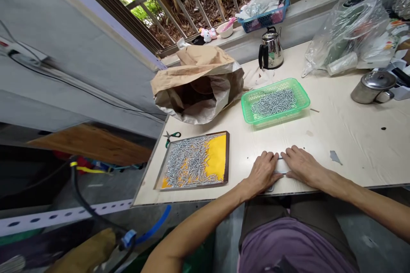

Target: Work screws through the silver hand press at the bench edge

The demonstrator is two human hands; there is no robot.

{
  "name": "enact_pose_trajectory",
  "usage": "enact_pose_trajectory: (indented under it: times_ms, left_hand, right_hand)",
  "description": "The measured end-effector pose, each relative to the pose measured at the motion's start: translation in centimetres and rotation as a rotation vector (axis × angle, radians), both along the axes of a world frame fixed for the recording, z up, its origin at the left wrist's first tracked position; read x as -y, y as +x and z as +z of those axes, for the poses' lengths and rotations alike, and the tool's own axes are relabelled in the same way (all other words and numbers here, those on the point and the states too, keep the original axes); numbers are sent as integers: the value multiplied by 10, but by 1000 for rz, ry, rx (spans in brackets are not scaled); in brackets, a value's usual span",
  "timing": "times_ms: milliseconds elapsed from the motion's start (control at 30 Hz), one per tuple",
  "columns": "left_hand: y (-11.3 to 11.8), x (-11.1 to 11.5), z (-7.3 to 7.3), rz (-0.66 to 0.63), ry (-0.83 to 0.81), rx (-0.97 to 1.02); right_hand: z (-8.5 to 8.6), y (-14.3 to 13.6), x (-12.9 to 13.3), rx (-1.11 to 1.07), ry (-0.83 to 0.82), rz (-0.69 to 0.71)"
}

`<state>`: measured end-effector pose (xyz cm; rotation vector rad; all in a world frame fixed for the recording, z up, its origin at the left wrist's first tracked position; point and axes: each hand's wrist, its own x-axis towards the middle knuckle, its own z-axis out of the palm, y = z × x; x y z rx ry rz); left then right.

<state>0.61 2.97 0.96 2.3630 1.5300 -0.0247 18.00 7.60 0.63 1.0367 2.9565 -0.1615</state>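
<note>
Near the table's front edge, my left hand (263, 171) and my right hand (303, 165) are closed on the two ends of a small flat pale-grey piece (281, 166). Its exact kind is hard to make out because the fingers cover most of it. To the left of my hands lies a shallow tray (227, 158) with a yellow bottom, strewn with small silver metal pins (187, 160). Beyond my hands stands a green plastic basket (275, 118) holding a heap of similar silver pins (275, 101).
Green-handled scissors (173, 135) lie behind the tray. An open brown paper sack (198, 72) stands at the back left. Further back are a steel kettle (271, 49), a lidded metal mug (371, 87) and a clear plastic bag (349, 38). A grey scrap (335, 156) lies right of my hands.
</note>
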Motion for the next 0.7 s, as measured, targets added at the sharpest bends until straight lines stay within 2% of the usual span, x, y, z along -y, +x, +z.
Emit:
enact_pose_trajectory:
  times_ms: [233, 433, 600, 700]
  left_hand:
    - [9, -2, 2, 54, -36, -63]
    - [7, -10, -1, 97, -10, 0]
    - [-18, 10, 1, 266, 216, 213]
    - [-41, 29, 1, 415, 250, 259]
  right_hand:
    - [-13, 2, 6, -97, 96, 43]
    - [-9, 2, -4, -126, 55, 19]
    - [-10, 12, -9, -168, 23, 14]
    - [-8, 10, -5, -209, 68, 39]
